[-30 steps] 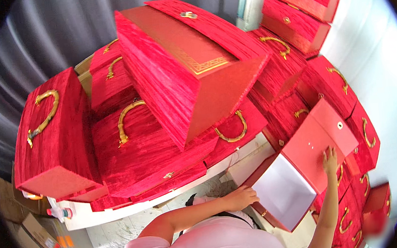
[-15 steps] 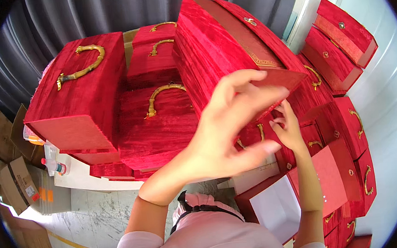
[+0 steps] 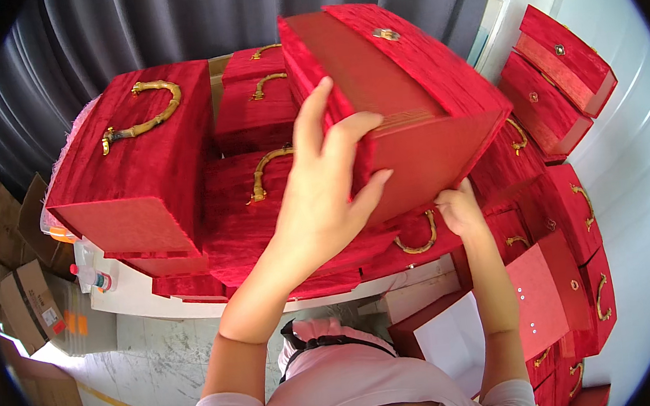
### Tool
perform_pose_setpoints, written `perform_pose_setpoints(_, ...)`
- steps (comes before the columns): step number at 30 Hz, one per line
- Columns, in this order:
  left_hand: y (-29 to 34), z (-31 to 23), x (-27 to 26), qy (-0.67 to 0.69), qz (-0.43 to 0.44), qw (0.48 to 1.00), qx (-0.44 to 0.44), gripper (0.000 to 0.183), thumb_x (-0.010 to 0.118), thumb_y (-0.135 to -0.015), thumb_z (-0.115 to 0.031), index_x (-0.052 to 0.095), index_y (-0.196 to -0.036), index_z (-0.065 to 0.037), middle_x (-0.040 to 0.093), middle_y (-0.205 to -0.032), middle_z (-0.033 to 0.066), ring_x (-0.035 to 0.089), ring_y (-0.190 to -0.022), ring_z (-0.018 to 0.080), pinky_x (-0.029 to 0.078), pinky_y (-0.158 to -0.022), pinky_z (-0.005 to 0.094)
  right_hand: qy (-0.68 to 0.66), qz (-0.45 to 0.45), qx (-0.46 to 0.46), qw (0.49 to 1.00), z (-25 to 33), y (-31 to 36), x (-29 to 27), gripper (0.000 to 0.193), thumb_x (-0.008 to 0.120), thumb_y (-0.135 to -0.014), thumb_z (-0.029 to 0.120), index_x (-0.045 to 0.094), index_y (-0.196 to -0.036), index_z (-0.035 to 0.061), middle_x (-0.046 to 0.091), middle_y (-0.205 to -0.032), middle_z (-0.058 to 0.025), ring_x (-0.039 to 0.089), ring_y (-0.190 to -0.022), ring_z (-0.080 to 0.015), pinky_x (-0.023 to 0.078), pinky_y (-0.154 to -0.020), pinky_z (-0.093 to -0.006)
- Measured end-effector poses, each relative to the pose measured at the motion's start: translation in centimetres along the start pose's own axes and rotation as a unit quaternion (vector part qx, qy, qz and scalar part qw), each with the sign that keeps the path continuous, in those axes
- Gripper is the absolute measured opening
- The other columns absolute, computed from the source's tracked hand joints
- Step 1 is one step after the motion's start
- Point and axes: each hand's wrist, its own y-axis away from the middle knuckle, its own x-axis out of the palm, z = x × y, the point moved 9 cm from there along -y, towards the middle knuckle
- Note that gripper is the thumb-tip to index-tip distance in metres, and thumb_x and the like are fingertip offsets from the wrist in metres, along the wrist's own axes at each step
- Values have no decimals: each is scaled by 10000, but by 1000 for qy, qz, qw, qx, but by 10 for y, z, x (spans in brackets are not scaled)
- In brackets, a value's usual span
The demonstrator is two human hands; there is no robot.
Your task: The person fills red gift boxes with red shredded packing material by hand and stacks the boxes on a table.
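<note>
A large red velvet box (image 3: 430, 170) with a metal clasp on its flap stands tilted in front of me, its plain red end panel toward me. My left hand (image 3: 319, 180) is at the box's near left edge, fingers spread and thumb apart in front of the end panel; whether it presses on the box I cannot tell. My right hand (image 3: 461, 208) is curled at the lower right corner of the same box, its fingertips partly hidden beneath it. To the left lies another red velvet box (image 3: 131, 150) with a bamboo-style handle (image 3: 143, 114).
More handled red boxes (image 3: 254, 105) sit behind, and several are stacked along the right wall (image 3: 575, 189). An open box with white lining (image 3: 453, 342) lies low by my right forearm. A red-capped bottle (image 3: 92, 277) and cardboard cartons (image 3: 28, 302) are at left.
The large box has turned and tipped, so more of its end panel and flap face me. My left hand has shifted left along its edge; my right hand has moved slightly down and left.
</note>
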Motion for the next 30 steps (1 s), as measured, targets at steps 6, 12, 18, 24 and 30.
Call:
perform_pose_setpoints(6, 67, 20, -22, 36, -93, 995, -20, 523, 680, -660, 58, 371, -1074, -23, 269, -1342, 259, 329, -1241, 372, 340, -979, 424, 118, 11, -182, 976, 89, 7, 33, 532, 335, -661, -149, 506, -1148, -16, 574, -1075, -70, 554, -935, -144, 437, -777, -255)
perform_pose_setpoints(12, 125, 80, -30, -18, -157, 973, -169, 241, 626, -752, 20, 423, -883, 16, 480, -1200, 275, 490, -1125, 362, 391, -915, 384, 347, 86, -332, 873, 108, 15, 94, 576, 345, -644, -149, 538, -1171, -18, 560, -1188, -101, 486, -1127, -149, 375, -914, -238)
perform_pose_setpoints(18, 136, 86, -40, -245, -81, 947, -192, 173, 668, -755, -86, 535, -733, 23, 566, -773, 188, 572, -784, 360, 454, -754, 429, 387, 26, -454, 802, 132, 37, 122, 503, 413, -669, -122, 581, -1113, 45, 611, -1069, -149, 619, -915, -228, 494, -766, -301)
perform_pose_setpoints(24, 152, 24, -36, -107, -228, 967, 19, 130, 589, -809, -32, 496, -897, -11, 474, -961, 115, 485, -873, 237, 407, -795, 352, 252, -23, -511, 821, 100, 77, 90, 603, 517, -707, -56, 350, -1284, -3, 435, -1209, -229, 446, -1107, -368, 353, -965, -409)
perform_pose_setpoints(30, 169, -22, 117, 124, 190, 969, 98, 114, 550, -754, -20, 512, -861, -30, 470, -1045, 156, 492, -935, 285, 397, -830, 387, 333, -270, -269, 862, -8, 199, -53, 468, 552, -745, -43, 454, -1195, 37, 476, -1161, -134, 514, -1058, -248, 417, -881, -354)
